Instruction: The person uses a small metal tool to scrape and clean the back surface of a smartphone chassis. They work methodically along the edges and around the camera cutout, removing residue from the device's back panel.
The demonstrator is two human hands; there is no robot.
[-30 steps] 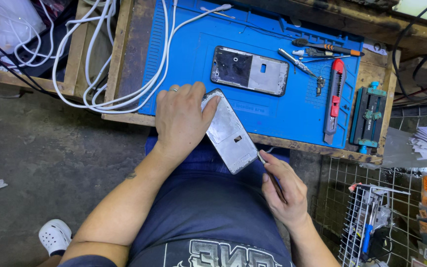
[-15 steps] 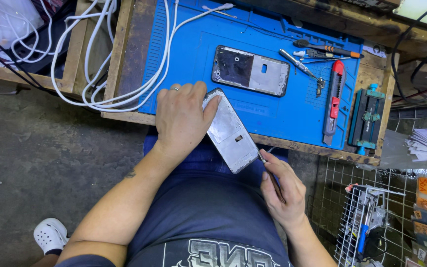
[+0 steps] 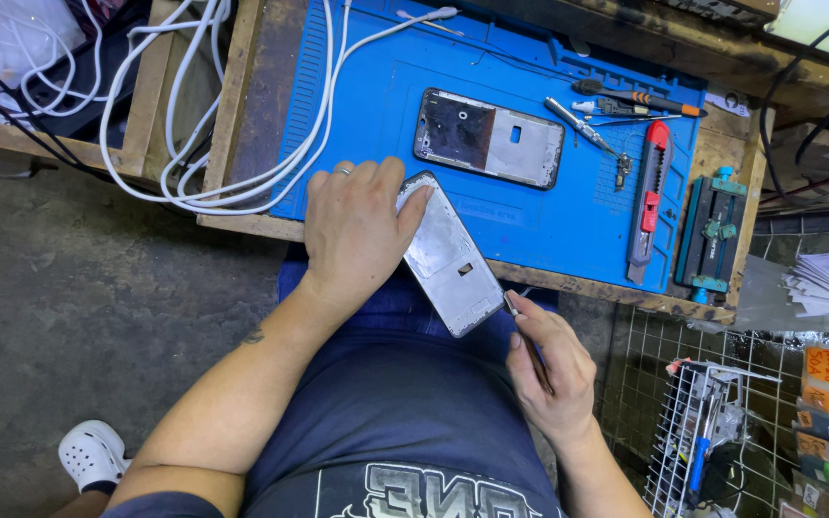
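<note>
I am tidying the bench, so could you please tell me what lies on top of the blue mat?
On the blue mat lie a dark phone frame, tweezers, a screwdriver and a red utility knife. The left hand hides what is beneath it.

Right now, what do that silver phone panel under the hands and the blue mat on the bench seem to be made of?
The silver phone panel, pressed down by the left hand, looks like bare metal: dull grey, scuffed, with patchy sheen. The blue mat looks like soft rubber or silicone: matte, with moulded ridges and trays along its edges. The right hand holds a thin tool at the panel's corner.
</note>
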